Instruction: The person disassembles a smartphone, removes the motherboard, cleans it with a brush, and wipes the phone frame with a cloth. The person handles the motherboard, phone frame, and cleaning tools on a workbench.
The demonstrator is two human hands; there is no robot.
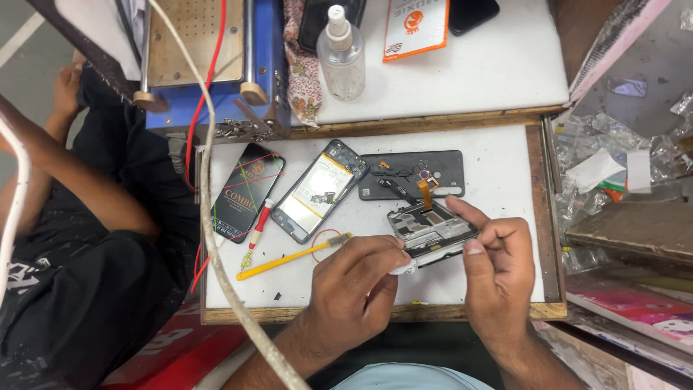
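My right hand (pixel 498 278) holds an opened phone frame (pixel 432 230) with an orange flex cable (pixel 426 189) sticking up from it, above the white work board (pixel 498 162). My left hand (pixel 357 285) pinches a small white object at the frame's near left edge. A second opened phone (pixel 320 190) showing its battery lies flat in the board's middle. A black back cover (pixel 411 175) with small loose parts on it lies behind the held frame.
A yellow toothbrush (pixel 292 258), a small red-handled screwdriver (pixel 258 227) and a black packaged screen protector (pixel 247 189) lie at the board's left. A spray bottle (pixel 339 54) and blue machine (pixel 209 65) stand behind. Another person (pixel 79 217) sits at left. Plastic bags pile at right.
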